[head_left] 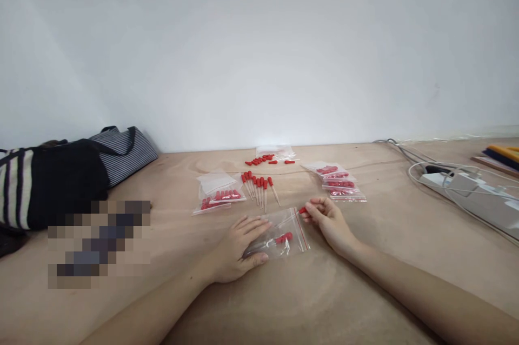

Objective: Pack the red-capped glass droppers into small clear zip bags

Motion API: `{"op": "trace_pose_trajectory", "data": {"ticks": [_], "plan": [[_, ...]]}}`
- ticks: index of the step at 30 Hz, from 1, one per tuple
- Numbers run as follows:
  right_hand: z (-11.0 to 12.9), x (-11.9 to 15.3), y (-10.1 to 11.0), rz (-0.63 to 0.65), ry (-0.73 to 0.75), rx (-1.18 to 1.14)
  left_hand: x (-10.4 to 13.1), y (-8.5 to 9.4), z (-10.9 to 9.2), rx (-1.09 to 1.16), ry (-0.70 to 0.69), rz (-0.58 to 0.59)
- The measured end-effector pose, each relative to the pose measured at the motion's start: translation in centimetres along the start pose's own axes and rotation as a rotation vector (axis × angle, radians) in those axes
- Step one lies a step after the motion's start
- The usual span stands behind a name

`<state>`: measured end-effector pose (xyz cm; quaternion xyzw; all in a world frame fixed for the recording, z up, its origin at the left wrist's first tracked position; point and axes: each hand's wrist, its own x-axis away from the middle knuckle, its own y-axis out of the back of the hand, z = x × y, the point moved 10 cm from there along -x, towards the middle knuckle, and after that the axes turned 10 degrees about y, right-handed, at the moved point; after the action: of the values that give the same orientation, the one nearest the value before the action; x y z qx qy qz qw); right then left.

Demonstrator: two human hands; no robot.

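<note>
A clear zip bag with a red-edged seal lies flat on the table, its mouth facing right. Inside it are red-bulbed glass droppers. My left hand rests on the bag's left part, fingers spread and thumb along the near edge. At the bag's mouth, my right hand pinches another dropper by its red bulb; its glass tube seems to reach into the bag, though it is hard to see. Just beyond, several loose droppers lie side by side with their bulbs away from me.
Filled bags lie stacked at the left and right. Several red bulbs and a clear bag lie near the wall. A power strip with cables stands right; a black bag and blurred object lie left.
</note>
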<state>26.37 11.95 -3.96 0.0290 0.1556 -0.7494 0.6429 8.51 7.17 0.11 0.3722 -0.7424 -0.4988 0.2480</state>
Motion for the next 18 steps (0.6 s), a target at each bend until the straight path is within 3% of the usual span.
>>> {"op": "trace_pose_trajectory", "data": {"ticks": [4,9,11,15,18], "plan": [[-0.1,0.8,-2.7,0.260,-0.011,0.111,0.0,0.0,0.0,0.007,-0.006,-0.008],[-0.5,1.4,-4.6,0.531,-0.003,0.243,-0.1,-0.2,0.0,-0.010,0.011,0.021],[-0.9,1.3,-4.9,0.582,-0.010,0.268,-0.1,-0.2,0.0,-0.012,0.009,0.021],[-0.9,0.7,-5.0,0.538,0.035,0.315,0.0,-0.1,-0.1,-0.008,0.001,0.014],[-0.8,1.5,-5.7,0.635,-0.019,0.272,0.0,-0.1,0.0,-0.004,0.006,0.010]]}}
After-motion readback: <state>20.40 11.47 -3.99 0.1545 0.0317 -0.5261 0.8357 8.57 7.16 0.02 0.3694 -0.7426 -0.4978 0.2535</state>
